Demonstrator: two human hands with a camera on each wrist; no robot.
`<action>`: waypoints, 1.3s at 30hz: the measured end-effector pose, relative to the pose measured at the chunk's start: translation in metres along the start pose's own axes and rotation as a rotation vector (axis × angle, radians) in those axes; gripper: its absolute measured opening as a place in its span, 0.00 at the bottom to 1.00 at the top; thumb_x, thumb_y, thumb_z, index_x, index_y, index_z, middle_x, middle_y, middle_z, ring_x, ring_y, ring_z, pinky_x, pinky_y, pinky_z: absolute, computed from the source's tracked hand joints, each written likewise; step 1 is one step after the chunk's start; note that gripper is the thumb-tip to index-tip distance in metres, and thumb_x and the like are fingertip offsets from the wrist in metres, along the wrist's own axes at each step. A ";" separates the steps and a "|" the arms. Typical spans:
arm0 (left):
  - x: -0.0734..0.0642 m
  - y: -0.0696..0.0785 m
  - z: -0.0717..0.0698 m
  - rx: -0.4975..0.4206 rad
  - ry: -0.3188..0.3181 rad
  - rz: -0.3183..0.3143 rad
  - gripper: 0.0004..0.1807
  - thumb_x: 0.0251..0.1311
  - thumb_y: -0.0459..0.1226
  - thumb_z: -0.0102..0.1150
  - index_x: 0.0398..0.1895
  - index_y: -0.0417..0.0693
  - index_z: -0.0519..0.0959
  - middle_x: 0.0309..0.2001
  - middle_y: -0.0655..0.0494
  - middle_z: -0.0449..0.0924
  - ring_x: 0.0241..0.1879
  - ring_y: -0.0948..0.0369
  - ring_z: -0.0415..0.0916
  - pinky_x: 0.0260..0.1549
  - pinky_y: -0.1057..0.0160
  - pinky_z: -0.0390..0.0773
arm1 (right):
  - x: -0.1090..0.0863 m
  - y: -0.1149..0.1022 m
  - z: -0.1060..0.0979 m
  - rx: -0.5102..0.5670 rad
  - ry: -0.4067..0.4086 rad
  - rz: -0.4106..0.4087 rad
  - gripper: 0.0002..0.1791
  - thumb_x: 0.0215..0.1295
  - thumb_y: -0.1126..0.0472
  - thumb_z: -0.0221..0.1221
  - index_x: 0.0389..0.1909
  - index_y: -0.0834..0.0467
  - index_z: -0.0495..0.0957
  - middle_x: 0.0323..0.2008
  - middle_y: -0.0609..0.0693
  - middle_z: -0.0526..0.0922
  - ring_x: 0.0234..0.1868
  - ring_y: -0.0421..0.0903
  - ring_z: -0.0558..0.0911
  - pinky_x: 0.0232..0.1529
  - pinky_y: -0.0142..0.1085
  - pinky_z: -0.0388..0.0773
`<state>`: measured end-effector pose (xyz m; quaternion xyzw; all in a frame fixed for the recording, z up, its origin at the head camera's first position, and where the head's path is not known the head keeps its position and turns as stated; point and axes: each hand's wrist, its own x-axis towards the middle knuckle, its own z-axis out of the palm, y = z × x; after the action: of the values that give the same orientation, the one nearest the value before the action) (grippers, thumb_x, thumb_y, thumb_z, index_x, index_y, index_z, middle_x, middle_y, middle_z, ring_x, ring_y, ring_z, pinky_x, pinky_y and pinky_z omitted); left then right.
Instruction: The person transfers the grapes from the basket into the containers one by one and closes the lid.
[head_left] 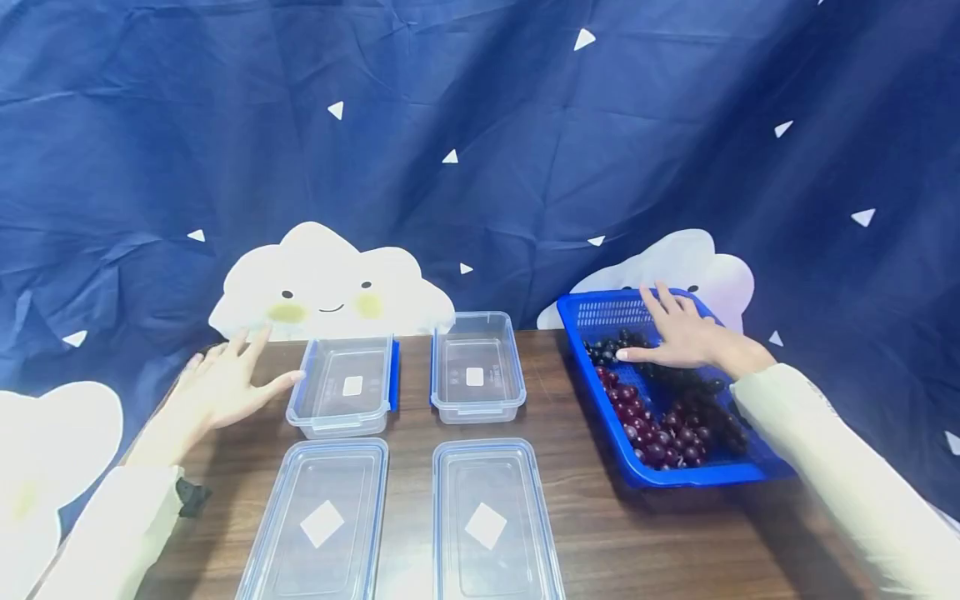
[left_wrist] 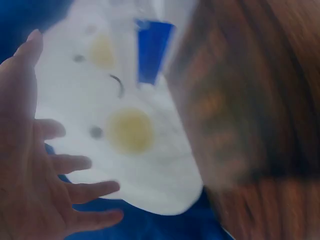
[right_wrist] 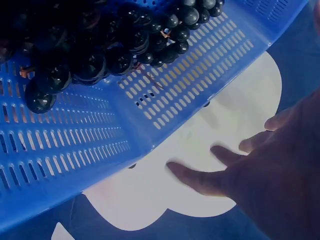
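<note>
My right hand is above the far part of a blue plastic basket, fingers spread and nothing held. Inside the basket lie bunches of red grapes and black grapes; the right wrist view shows the black grapes beside the slotted wall. Over at the left, my left hand hovers with spread fingers, its thumb near the rim of a clear container. In the left wrist view the left hand has nothing in its palm.
A second clear container stands right of the first. Two clear lids, a left lid and a right lid, lie flat in front of them on the wooden table. Behind hangs a dark blue cloth with clouds and triangles.
</note>
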<state>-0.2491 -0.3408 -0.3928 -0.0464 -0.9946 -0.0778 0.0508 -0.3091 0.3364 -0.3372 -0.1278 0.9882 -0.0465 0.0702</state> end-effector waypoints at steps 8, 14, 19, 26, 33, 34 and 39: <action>0.003 0.042 -0.016 -0.244 0.239 0.107 0.39 0.73 0.55 0.59 0.79 0.48 0.64 0.55 0.34 0.82 0.50 0.37 0.83 0.46 0.34 0.81 | 0.002 0.004 -0.009 0.063 0.103 -0.094 0.61 0.69 0.31 0.62 0.84 0.64 0.41 0.75 0.78 0.58 0.71 0.76 0.68 0.66 0.75 0.68; 0.018 0.083 -0.015 -0.483 0.290 0.105 0.19 0.72 0.42 0.62 0.60 0.42 0.83 0.41 0.40 0.88 0.37 0.47 0.88 0.33 0.61 0.81 | 0.005 0.021 -0.006 0.038 0.132 -0.136 0.47 0.72 0.47 0.66 0.77 0.73 0.57 0.65 0.77 0.74 0.60 0.71 0.81 0.62 0.69 0.76; 0.035 0.114 -0.014 -0.628 0.118 0.062 0.20 0.74 0.46 0.59 0.60 0.44 0.83 0.45 0.40 0.90 0.38 0.49 0.89 0.31 0.66 0.83 | 0.007 0.033 0.001 0.010 0.107 -0.143 0.38 0.69 0.53 0.68 0.68 0.76 0.70 0.58 0.76 0.81 0.60 0.74 0.81 0.61 0.68 0.78; 0.056 0.144 0.001 -0.926 -0.088 -0.034 0.21 0.76 0.43 0.58 0.61 0.35 0.80 0.49 0.35 0.88 0.32 0.61 0.90 0.33 0.66 0.90 | 0.012 0.047 0.012 0.031 0.034 -0.093 0.40 0.67 0.50 0.71 0.66 0.75 0.71 0.58 0.77 0.81 0.60 0.76 0.80 0.60 0.69 0.77; 0.075 0.169 0.024 -1.145 -0.225 -0.115 0.21 0.78 0.36 0.52 0.65 0.29 0.76 0.47 0.35 0.87 0.27 0.63 0.88 0.33 0.67 0.90 | 0.020 0.055 0.027 0.021 -0.036 -0.065 0.42 0.66 0.48 0.71 0.67 0.75 0.71 0.59 0.77 0.80 0.63 0.78 0.77 0.62 0.71 0.75; 0.077 0.173 0.027 -1.154 -0.236 -0.121 0.21 0.78 0.35 0.51 0.65 0.29 0.75 0.49 0.33 0.87 0.27 0.63 0.88 0.33 0.66 0.90 | 0.020 0.055 0.029 0.019 -0.048 -0.065 0.42 0.66 0.48 0.71 0.67 0.75 0.71 0.60 0.77 0.80 0.63 0.78 0.76 0.63 0.72 0.74; 0.083 0.190 0.035 -1.143 -0.253 -0.136 0.21 0.76 0.34 0.54 0.64 0.27 0.75 0.51 0.30 0.83 0.29 0.60 0.88 0.36 0.63 0.91 | 0.022 0.053 0.033 0.029 -0.069 -0.049 0.40 0.66 0.49 0.72 0.67 0.74 0.72 0.60 0.76 0.80 0.63 0.76 0.77 0.63 0.72 0.74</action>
<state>-0.3154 -0.1412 -0.3900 -0.0115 -0.7939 -0.5985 -0.1066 -0.3382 0.3796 -0.3787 -0.1525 0.9810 -0.0581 0.1051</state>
